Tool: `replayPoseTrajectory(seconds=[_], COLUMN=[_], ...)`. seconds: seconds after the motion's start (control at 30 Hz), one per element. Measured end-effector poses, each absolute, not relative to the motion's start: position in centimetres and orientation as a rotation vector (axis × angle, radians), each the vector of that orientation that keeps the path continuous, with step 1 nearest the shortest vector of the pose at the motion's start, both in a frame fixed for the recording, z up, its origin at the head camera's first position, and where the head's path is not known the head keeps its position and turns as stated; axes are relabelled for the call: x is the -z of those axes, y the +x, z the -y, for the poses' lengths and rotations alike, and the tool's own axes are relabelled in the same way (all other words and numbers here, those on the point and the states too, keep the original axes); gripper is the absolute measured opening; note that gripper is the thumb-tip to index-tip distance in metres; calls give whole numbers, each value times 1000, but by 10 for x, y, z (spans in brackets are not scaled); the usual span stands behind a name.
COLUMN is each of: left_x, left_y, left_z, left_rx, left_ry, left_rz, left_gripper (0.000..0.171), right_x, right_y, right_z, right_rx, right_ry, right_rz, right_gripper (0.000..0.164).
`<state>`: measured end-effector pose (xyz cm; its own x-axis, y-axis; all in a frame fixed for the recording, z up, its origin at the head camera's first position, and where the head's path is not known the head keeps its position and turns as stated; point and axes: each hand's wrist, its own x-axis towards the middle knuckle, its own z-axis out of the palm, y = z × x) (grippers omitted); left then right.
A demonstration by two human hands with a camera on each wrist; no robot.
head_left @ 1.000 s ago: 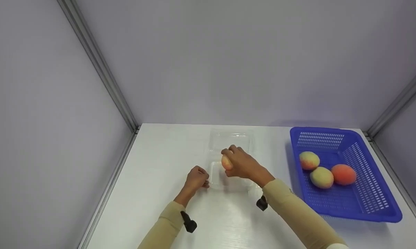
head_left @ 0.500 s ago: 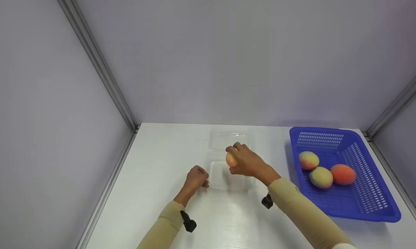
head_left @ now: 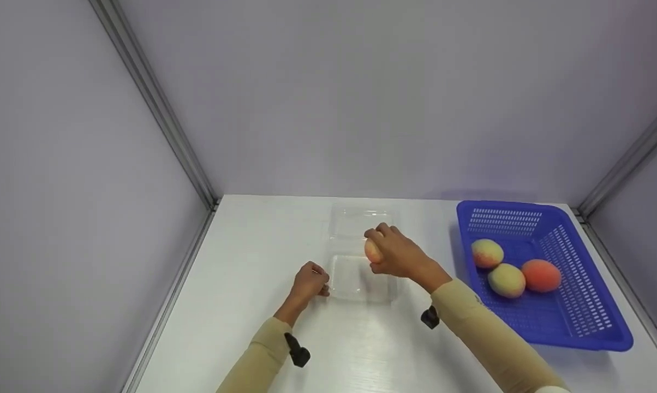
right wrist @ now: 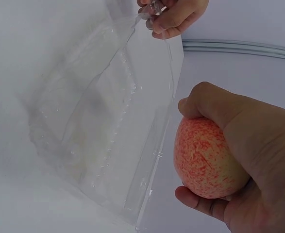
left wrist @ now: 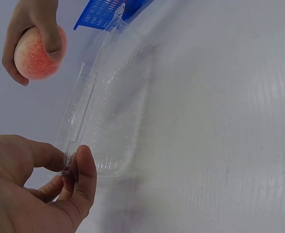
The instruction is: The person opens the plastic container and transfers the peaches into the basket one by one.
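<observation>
A clear plastic clamshell box [head_left: 356, 278] lies opened on the white table, its lid [head_left: 356, 221] folded back toward the rear wall. My left hand [head_left: 310, 281] pinches the box's left rim between thumb and fingers, as the left wrist view shows up close. Above the box, my right hand [head_left: 396, 252] grips a peach [right wrist: 208, 158], pinkish red and speckled over pale yellow. The peach hangs clear of the box, with the fingers and thumb around it. No fruit shows inside the box.
To the right stands a blue perforated basket [head_left: 596, 305]. In it lie two yellowish peaches [head_left: 507, 280] and an orange-red one [head_left: 541, 275]. Grey panels [head_left: 328, 109] with metal corner rails enclose the white table [head_left: 252, 234] at the back and sides.
My right hand has moved a little to the right and slightly back over the box, the peach still in it. The left hand stays at the box's rim.
</observation>
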<state>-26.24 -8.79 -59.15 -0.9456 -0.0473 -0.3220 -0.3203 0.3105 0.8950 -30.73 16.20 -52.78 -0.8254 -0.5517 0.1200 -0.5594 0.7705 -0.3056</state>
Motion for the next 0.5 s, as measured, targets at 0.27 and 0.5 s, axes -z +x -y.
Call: replayPoseTrajectory(seconds=[0.27, 0.5], left_x=[590, 591], left_y=[-261, -261], left_z=[87, 88], left_rx=[-1676, -1709], left_ry=[-335, -310], left_rz=[-2347, -2320], left_gripper=[10, 11], right_x=[527, 527], right_y=[-307, -307], right_z=[-170, -179], right_rx=[-530, -517], right_ry=[917, 917], right_rz=[2915, 2865], right_gripper=[71, 70])
